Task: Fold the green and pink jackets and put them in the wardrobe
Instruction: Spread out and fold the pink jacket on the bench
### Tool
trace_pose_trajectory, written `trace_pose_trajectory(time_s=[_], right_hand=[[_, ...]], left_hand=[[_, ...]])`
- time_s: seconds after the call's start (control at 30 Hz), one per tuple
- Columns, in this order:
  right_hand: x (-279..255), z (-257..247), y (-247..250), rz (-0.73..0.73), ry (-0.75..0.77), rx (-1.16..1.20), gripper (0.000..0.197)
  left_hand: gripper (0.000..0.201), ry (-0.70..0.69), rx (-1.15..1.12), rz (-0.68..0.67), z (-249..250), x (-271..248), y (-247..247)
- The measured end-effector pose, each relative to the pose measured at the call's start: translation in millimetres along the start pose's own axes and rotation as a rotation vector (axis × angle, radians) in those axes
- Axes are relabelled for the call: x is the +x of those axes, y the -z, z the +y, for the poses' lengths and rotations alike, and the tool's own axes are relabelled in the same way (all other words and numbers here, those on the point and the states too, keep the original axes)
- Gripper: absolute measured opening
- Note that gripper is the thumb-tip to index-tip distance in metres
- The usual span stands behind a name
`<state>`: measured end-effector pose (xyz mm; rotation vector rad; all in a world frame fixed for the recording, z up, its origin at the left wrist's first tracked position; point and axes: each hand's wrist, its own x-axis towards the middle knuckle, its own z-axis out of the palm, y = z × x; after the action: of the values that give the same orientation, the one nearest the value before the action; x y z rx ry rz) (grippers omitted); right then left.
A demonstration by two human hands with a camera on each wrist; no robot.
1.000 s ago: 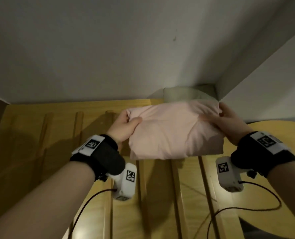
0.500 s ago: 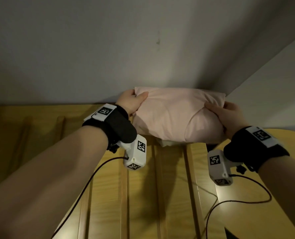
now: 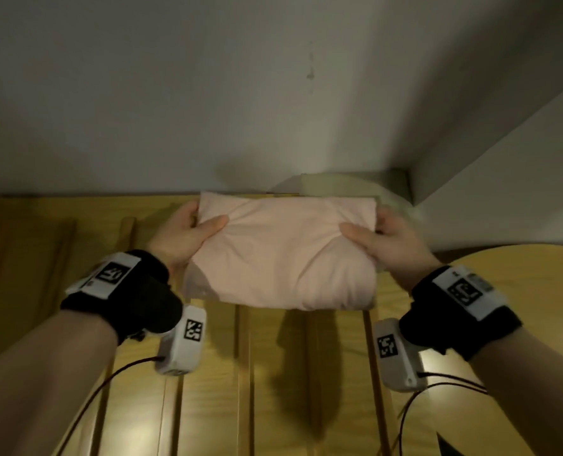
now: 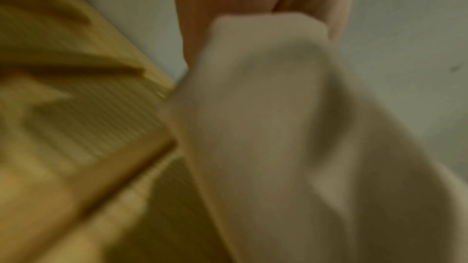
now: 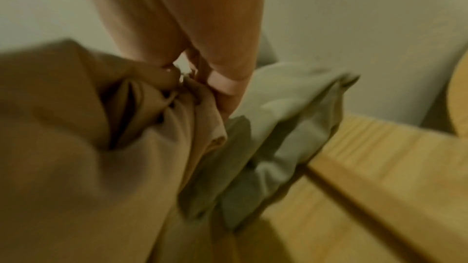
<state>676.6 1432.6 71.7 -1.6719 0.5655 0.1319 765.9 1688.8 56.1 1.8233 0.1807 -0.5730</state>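
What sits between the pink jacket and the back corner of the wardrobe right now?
The folded green jacket lies there, behind the pink jacket that both hands hold. The head view shows only its top edge; the right wrist view shows it plainly.

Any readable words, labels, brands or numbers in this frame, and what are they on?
No readable text.
Black-and-white square code markers, not words: on the left wristband, right wristband, left wrist camera and right wrist camera.
Pink jacket, green jacket: no label shows.
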Motion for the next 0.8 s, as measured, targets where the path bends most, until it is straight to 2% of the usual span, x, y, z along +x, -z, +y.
trace_pose_trajectory(time_s=[0.1, 0.23, 0.33, 0.43, 0.5, 0.53, 0.6, 0.63, 0.7, 0.73, 0.8], right_hand=[[2.7, 15.0, -43.4, -0.045, -0.024, -0.027, 0.033], [7.9, 37.9, -90.2, -0.135, 0.02, -0.296, 0.034], [11.6, 47.9, -106.9, -0.141, 0.012, -0.452, 0.038], [15.0, 49.0, -105.5, -0.096, -0.027, -0.473, 0.056], [12.0, 46.8, -98.1, -0.08, -0.032, -0.438, 0.066], [9.5, 45.1, -92.9, -0.08, -0.025, -0.398, 0.064], [4.5, 43.0, -76.0, -0.039, 0.021, -0.312, 0.045], [3.2, 42.6, -63.8, 0.02, 0.059, -0.278, 0.032], [2.3, 44.3, -33.9, 0.189, 0.136, -0.248, 0.015], [2.4, 46.7, -17.3, 0.283, 0.149, -0.255, 0.014], [4.5, 55.0, 14.1, 0.461, 0.112, -0.334, 0.026]], left_hand=[[0.036, 0.016, 0.219, 0.08, -22.3, -3.2, 35.4], [0.036, 0.11, 0.391, 0.176, -54.7, -6.3, 66.1], [0.04, 0.201, 0.424, 0.197, -70.4, -6.2, 67.9], [0.046, 0.221, 0.504, 0.211, -71.9, -1.1, 62.7], [0.056, 0.157, 0.591, 0.269, -62.1, -0.5, 55.7], [0.059, 0.083, 0.619, 0.307, -54.8, -1.6, 50.8], [0.057, -0.116, 0.634, 0.347, -37.1, -4.9, 33.7], [0.052, -0.19, 0.589, 0.32, -28.6, -5.2, 22.2], [0.044, -0.198, 0.392, 0.172, -11.9, -6.4, -9.0], [0.043, -0.16, 0.313, 0.092, -5.1, -7.0, -26.8], [0.049, -0.047, 0.205, -0.036, 4.7, -7.1, -62.3]])
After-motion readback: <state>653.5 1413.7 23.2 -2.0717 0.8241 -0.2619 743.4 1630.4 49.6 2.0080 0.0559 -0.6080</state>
